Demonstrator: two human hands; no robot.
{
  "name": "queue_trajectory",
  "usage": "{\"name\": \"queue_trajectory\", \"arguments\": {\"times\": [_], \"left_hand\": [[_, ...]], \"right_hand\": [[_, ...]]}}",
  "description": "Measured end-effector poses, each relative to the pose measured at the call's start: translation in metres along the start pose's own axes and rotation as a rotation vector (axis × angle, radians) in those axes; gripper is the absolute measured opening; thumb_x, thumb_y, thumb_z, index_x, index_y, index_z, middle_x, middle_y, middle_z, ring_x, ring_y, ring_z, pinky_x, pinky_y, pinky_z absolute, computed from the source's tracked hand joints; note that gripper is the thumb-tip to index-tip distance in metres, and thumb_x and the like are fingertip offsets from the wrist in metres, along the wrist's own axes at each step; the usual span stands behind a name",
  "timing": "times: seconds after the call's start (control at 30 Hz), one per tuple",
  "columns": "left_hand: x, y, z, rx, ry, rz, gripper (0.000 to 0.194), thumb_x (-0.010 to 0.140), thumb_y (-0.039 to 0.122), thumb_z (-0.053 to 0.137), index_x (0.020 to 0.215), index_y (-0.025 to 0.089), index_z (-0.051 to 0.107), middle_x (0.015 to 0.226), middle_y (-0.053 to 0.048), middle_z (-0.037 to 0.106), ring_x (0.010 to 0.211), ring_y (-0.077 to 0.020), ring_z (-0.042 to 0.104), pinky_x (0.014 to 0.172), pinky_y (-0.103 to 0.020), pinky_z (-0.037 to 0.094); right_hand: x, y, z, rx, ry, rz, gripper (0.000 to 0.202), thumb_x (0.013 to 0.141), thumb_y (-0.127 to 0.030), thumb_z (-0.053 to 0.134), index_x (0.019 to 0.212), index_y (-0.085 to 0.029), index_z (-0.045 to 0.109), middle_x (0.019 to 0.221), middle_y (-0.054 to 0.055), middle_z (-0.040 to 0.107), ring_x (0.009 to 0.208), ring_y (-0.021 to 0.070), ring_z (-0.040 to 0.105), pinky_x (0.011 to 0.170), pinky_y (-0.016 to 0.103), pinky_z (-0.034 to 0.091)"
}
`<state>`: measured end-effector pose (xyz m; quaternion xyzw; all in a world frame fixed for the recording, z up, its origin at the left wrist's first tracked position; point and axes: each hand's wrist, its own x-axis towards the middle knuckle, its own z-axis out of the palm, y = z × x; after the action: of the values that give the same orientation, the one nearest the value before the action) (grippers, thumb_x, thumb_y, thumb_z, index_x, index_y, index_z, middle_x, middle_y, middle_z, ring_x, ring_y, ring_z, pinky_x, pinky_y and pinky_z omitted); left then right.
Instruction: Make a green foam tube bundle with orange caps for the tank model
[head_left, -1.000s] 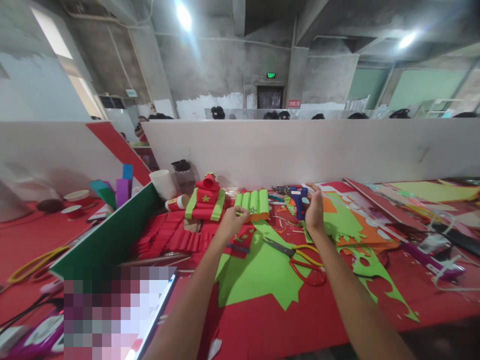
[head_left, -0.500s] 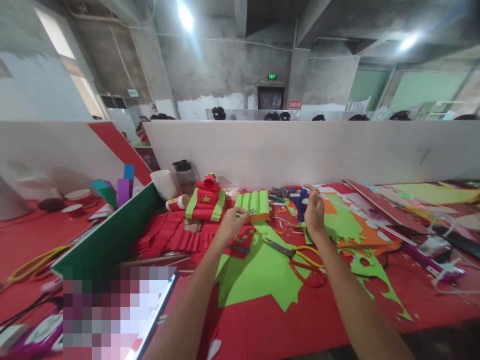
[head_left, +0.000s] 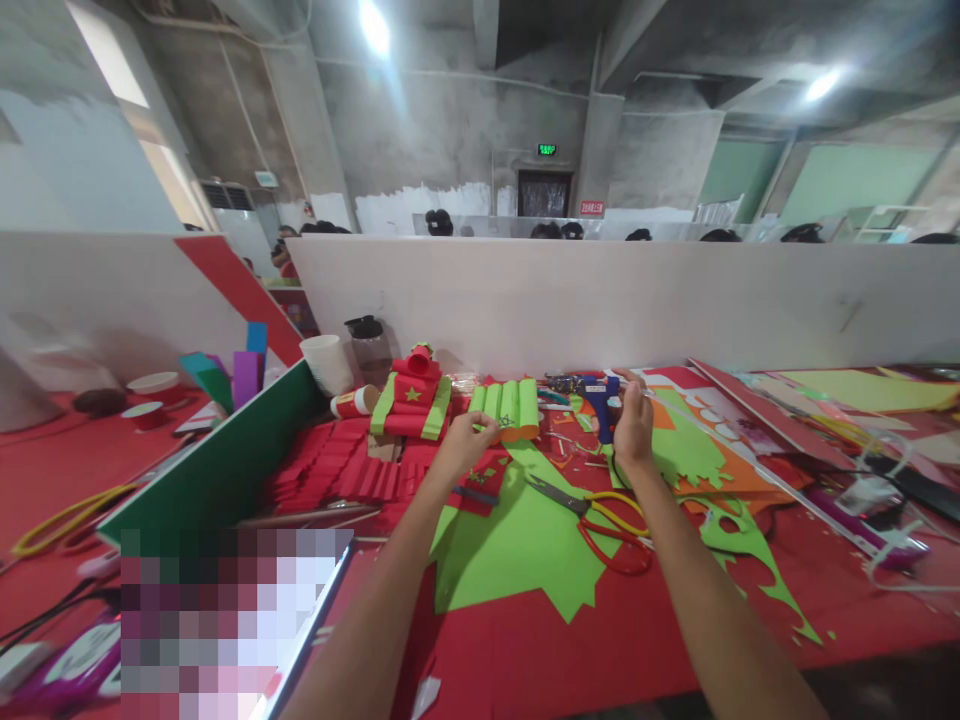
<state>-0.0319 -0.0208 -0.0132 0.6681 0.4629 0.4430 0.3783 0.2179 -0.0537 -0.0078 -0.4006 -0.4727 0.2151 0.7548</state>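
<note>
Your left hand (head_left: 463, 447) pinches the near edge of a ribbed lime-green paper roll piece (head_left: 508, 408) standing on the red surface (head_left: 570, 650); your right hand (head_left: 634, 425), fingers curled together, closes on a blue glue gun (head_left: 601, 398) just beyond it. Between your forearms lie red-handled scissors (head_left: 607, 515) on a cut sheet of green paper (head_left: 517, 540). Left of the green piece sits a red-and-green paper model (head_left: 412, 400) with a star, backed by a white paper cup (head_left: 328, 366) and a dark-lidded bottle (head_left: 369, 347). A white partition (head_left: 637, 300) walls the surface; beyond it, a grey concrete hall under ceiling lights (head_left: 373, 25).
</note>
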Motion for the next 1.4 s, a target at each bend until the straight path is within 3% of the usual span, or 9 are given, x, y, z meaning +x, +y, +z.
{"name": "queue_trajectory", "arguments": {"times": [0.13, 0.27, 0.47, 0.67, 0.77, 0.87, 0.93, 1.1, 1.4], "left_hand": [[0.001, -0.002, 0.0, -0.01, 0.005, -0.004, 0.021, 0.071, 0.036, 0.066, 0.068, 0.015, 0.064, 0.052, 0.002, 0.055, 0.053, -0.0124, 0.048, 0.054, -0.023, 0.04], [0.002, -0.003, 0.0, -0.01, 0.0, -0.009, 0.018, 0.072, 0.033, 0.065, 0.07, 0.015, 0.065, 0.054, 0.002, 0.056, 0.053, -0.0118, 0.047, 0.053, -0.023, 0.039], [0.002, -0.004, 0.001, 0.003, 0.003, -0.019, 0.015, 0.073, 0.029, 0.062, 0.069, 0.015, 0.065, 0.055, 0.001, 0.057, 0.052, -0.0114, 0.047, 0.051, -0.022, 0.037], [-0.005, 0.003, 0.011, -0.057, -0.131, -0.01, 0.022, 0.078, 0.037, 0.064, 0.078, 0.015, 0.065, 0.062, 0.0, 0.06, 0.048, -0.0095, 0.044, 0.047, -0.022, 0.033], [-0.013, 0.012, 0.024, -0.215, -0.233, 0.115, 0.024, 0.078, 0.039, 0.066, 0.078, 0.015, 0.064, 0.098, -0.009, 0.068, 0.077, -0.0149, 0.061, 0.064, -0.024, 0.046], [-0.02, 0.019, 0.04, -0.296, -0.309, 0.195, 0.025, 0.081, 0.039, 0.066, 0.075, 0.014, 0.063, 0.12, -0.012, 0.062, 0.1, -0.0196, 0.06, 0.08, -0.026, 0.048], [-0.024, 0.021, 0.051, -0.301, -0.295, 0.233, 0.024, 0.081, 0.037, 0.067, 0.076, 0.014, 0.065, 0.108, -0.011, 0.063, 0.1, -0.0195, 0.059, 0.082, -0.027, 0.047], [-0.027, 0.022, 0.066, -0.388, -0.156, 0.229, 0.024, 0.082, 0.038, 0.065, 0.08, 0.014, 0.064, 0.084, -0.004, 0.06, 0.076, -0.0131, 0.056, 0.071, -0.024, 0.047], [-0.028, 0.013, 0.075, -0.321, 0.028, 0.237, 0.015, 0.083, 0.029, 0.06, 0.077, 0.015, 0.061, 0.078, -0.003, 0.06, 0.076, -0.0137, 0.058, 0.073, -0.025, 0.048]], "right_hand": [[0.0, 0.003, 0.0, -0.041, 0.016, -0.011, 0.047, 0.092, -0.062, 0.042, 0.119, -0.026, 0.053, 0.082, 0.002, 0.062, 0.048, 0.0125, 0.058, 0.042, 0.024, 0.039], [0.005, 0.015, -0.003, -0.058, 0.153, -0.009, 0.043, 0.09, -0.062, 0.046, 0.113, -0.025, 0.044, 0.077, -0.002, 0.053, 0.054, 0.0136, 0.057, 0.052, 0.027, 0.045], [0.016, 0.02, -0.012, -0.294, 0.345, -0.209, 0.043, 0.087, -0.063, 0.049, 0.098, -0.021, 0.047, 0.085, 0.002, 0.05, 0.069, 0.0157, 0.05, 0.064, 0.03, 0.044], [0.014, 0.021, -0.004, -0.247, 0.286, -0.203, 0.042, 0.087, -0.061, 0.051, 0.096, -0.021, 0.05, 0.08, 0.0, 0.048, 0.062, 0.0126, 0.045, 0.059, 0.027, 0.042], [0.008, 0.023, 0.008, -0.17, 0.221, -0.141, 0.04, 0.086, -0.06, 0.053, 0.096, -0.021, 0.05, 0.077, -0.003, 0.047, 0.058, 0.011, 0.043, 0.055, 0.025, 0.041], [-0.003, 0.023, 0.022, -0.108, 0.18, -0.124, 0.037, 0.087, -0.057, 0.053, 0.096, -0.021, 0.051, 0.078, -0.003, 0.048, 0.06, 0.0109, 0.045, 0.057, 0.024, 0.041], [-0.011, 0.021, 0.03, -0.091, 0.156, -0.128, 0.034, 0.088, -0.055, 0.053, 0.096, -0.021, 0.051, 0.081, -0.002, 0.051, 0.063, 0.0114, 0.048, 0.059, 0.024, 0.043], [-0.028, 0.019, 0.046, -0.034, 0.046, -0.075, 0.031, 0.088, -0.051, 0.055, 0.098, -0.023, 0.051, 0.086, 0.0, 0.056, 0.069, 0.0134, 0.054, 0.065, 0.025, 0.047], [-0.032, 0.03, 0.05, 0.058, -0.045, 0.017, 0.031, 0.08, -0.047, 0.067, 0.095, -0.021, 0.059, 0.084, 0.002, 0.065, 0.071, 0.0162, 0.061, 0.07, 0.029, 0.05]]}}
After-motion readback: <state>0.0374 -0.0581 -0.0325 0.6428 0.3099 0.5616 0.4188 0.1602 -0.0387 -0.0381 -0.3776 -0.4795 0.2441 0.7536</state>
